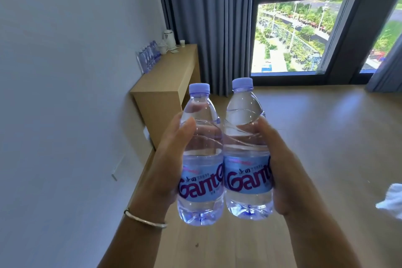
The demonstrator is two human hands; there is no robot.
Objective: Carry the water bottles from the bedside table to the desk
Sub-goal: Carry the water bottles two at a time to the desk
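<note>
a: where are the bottles now?

b: my left hand (171,159) is wrapped around the left bottle (201,159), my right hand (280,165) around the right bottle (247,150). both stand upright at the centre of the frame, sides touching, caps on

a: and the desk?

b: the desk (171,76) runs along the wall (65,72) in the upper left of the frame, well apart from me. a row of bottles (149,55) and a kettle (169,39) crowd its far end, so i judge the bare near end is the place to set these down

a: any edges to mind?

b: the desk's near corner juts toward my left side. the floor (315,137) to the right of the frame looks open, so i'd approach from there, keeping both bottles level and my hold firm
</note>
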